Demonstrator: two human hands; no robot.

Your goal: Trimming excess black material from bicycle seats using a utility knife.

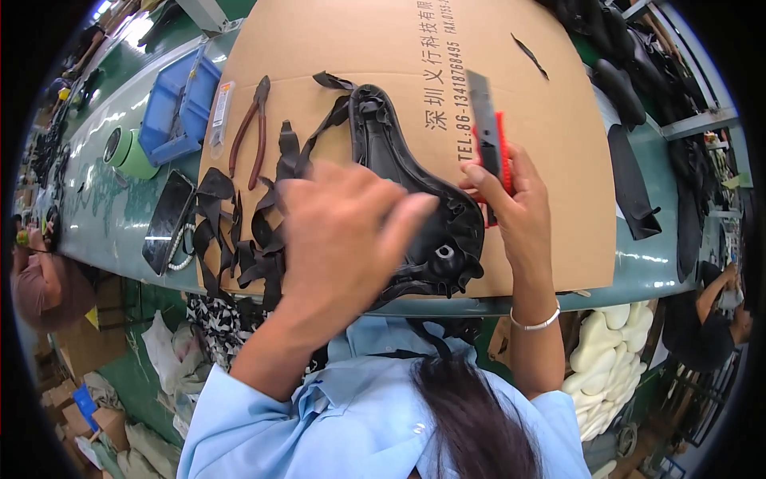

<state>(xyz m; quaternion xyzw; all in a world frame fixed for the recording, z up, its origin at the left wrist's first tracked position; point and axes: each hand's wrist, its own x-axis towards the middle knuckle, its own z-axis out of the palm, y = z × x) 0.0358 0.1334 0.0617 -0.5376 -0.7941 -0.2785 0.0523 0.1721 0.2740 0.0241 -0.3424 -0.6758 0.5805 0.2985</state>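
My right hand (523, 199) is wrapped round a box cutter (488, 132) with a red handle and a wide grey blade pointing up, away from me. Under my hands lies a black bicycle saddle (379, 140), underside up, its narrow end away from me and its folded cover edge showing. My left hand (343, 223) hovers over the saddle's left side, smeared by motion. Its thumb sticks out to the right, and I cannot make out whether its fingers hold anything. Black cut-off strips (215, 235) lie in a heap left of the saddle.
A cardboard sheet (566, 231) covers the table here. Pliers (260, 132) with red handles lie on it. To the left are a phone (170, 215), a green container (137, 152) and a blue bin (152, 132). A black piece (630, 184) lies at right.
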